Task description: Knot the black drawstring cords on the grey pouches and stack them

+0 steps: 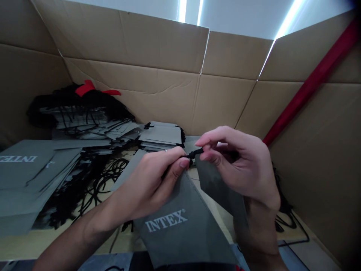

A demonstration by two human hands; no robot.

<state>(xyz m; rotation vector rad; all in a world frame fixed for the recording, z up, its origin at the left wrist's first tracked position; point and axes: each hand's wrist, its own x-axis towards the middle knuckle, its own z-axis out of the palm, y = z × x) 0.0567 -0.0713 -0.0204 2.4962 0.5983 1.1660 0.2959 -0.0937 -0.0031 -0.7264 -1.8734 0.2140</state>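
"Where does the cord (pixel 199 151) lie from the fingers?"

"Between the two hands: it spans the short gap from the left hand (pixel 158 177) to the right hand (pixel 242 165), its long axis running sideways and rising slightly to the right"

"And how are the fingers set?"

"Narrow on both sides, thumb and forefinger pinching the cord, with a knot (pixel 192 154) between them"

"Which hand is nearer the knot?"

"The left, slightly; the bag (pixel 186 233) spreads below it"

One head-worn camera looks forward and down, close over the hands (pixel 155 175) (pixel 242 162), toward cardboard walls (pixel 158 49).
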